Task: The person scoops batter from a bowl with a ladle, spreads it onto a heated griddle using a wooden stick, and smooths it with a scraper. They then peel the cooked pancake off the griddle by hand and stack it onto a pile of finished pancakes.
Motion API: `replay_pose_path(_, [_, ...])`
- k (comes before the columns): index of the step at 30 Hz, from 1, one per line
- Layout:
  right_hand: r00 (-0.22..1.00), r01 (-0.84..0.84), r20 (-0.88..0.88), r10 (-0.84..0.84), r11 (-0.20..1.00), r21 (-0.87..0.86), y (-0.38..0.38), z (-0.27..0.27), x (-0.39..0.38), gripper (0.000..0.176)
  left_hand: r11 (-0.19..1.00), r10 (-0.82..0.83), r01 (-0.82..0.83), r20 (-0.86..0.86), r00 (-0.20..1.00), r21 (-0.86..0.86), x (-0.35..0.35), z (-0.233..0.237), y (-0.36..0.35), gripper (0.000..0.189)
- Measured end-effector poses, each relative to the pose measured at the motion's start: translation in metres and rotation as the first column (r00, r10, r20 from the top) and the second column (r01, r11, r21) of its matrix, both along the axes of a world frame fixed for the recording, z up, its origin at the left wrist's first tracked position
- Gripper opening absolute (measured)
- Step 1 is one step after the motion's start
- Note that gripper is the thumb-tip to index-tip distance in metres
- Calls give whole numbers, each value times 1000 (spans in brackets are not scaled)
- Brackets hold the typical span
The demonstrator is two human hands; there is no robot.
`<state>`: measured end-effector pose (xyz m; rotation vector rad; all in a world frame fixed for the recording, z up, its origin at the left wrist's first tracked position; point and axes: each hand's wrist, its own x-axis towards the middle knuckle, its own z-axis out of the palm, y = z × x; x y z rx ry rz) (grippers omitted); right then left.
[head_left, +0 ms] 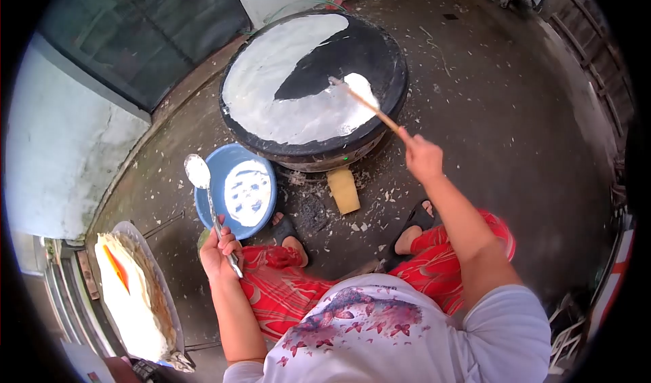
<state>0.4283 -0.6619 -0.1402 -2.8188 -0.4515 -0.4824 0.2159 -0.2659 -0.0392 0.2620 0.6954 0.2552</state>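
Note:
My left hand [220, 251] is closed round the handle of a metal ladle [198, 171], whose bowl is coated with white batter and hangs over the left rim of a blue basin [270, 210]. White liquid lies in the basin. My right hand [424, 158] grips a wooden spreader [380, 114], its far end on a round black griddle [366, 47]. White batter [271, 71] covers the griddle's left and front parts, and a thicker white pool lies beside the spreader's tip. A dark wedge of bare surface shows at the back and centre.
At the lower left, a stack of thin flatbreads [132, 301] with an orange strip on top rests on a round tray. A yellow block [344, 190] sits on the floor below the griddle. My sandalled feet are on either side. A pale wall [61, 139] stands left.

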Motion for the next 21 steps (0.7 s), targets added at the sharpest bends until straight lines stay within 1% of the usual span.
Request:
replay_pose_path(1, [1000, -2, -3, 2, 1000, 1, 1, 5, 16, 44, 1000, 13, -13, -20, 1000, 4, 3, 3, -4, 27])
replay_pose_path(3, [989, 138, -74, -130, 984, 110, 12, 13, 42, 42, 1000, 18, -18, -17, 1000, 1, 8, 1, -5, 27])
replay_pose_path(4, [967, 207, -185, -174, 963, 175, 23, 11, 49, 41, 1000, 23, -23, -8, 1000, -3, 10, 0, -6, 27])
replay_pose_path(5, [978, 142, -195, -73, 920, 365, 31, 3, 46, 40, 999, 35, -35, -14, 999, -8, 14, 2, -8, 27])
replay_pose_path(6, [982, 80, -186, 27, 837, 541, 35, -5, 36, 39, 999, 37, -37, -17, 999, -6, 18, 5, -10, 27])
replay_pose_path(7, [982, -108, -101, 162, 909, 402, 32, 8, 12, 39, 999, 51, -52, -28, 998, -13, 21, 7, -12, 27])
replay_pose_path(8, [951, -288, -39, 306, 928, 237, 27, 22, -8, 39, 998, 66, -67, -40, 997, -20, 23, 8, -14, 27])
replay_pose_path(10, [916, -400, 77, 394, 910, 106, -17, 1, -2, 44, 997, 76, -77, -48, 996, -16, 27, 8, -15, 27])
replay_pose_path(11, [929, -355, 105, 356, 935, -27, -40, 0, 15, 51, 997, 74, -75, -47, 996, -14, 28, 8, -15, 27])
replay_pose_path(12, [952, -281, 127, 278, 960, 12, -58, -9, 38, 53, 997, 75, -76, -46, 996, -11, 29, 6, -17, 27])
replay_pose_path(13, [960, -234, 146, 238, 971, -46, -65, -2, 62, 53, 997, 83, -83, -58, 995, 2, 29, 4, -17, 28])
replay_pose_path(14, [955, -211, 195, 222, 975, -75, -63, 2, 87, 52, 996, 85, -85, -60, 995, 3, 32, 3, -18, 28])
replay_pose_path(15, [967, -162, 187, 171, 985, -67, -53, 6, 108, 48, 996, 92, -93, -64, 994, -6, 35, 3, -19, 28])
replay_pose_path(16, [967, -162, 188, 172, 985, -66, -38, 6, 117, 48, 995, 100, -101, -66, 993, -16, 39, 3, -20, 28])
replay_pose_path(17, [994, -92, 77, 83, 988, 128, -22, 4, 125, 44, 993, 117, -118, -66, 991, -13, 42, 3, -21, 28])
replay_pose_path(18, [999, 3, -52, 14, 951, 309, -13, 1, 131, 41, 993, 120, -121, -65, 991, -11, 44, 3, -22, 28])
replay_pose_path(19, [985, -159, -1, 170, 923, 351, -12, 4, 123, 39, 990, 131, -134, -70, 989, -33, 46, 4, -22, 28])
replay_pose_path(20, [946, -316, 57, 319, 868, 384, -15, 7, 104, 38, 988, 142, -146, -75, 987, -54, 48, 3, -21, 28])
replay_pose_path(21, [888, -443, -40, 457, 877, 183, -28, 25, 86, 41, 987, 147, -152, -82, 986, -59, 48, 1, -18, 27])
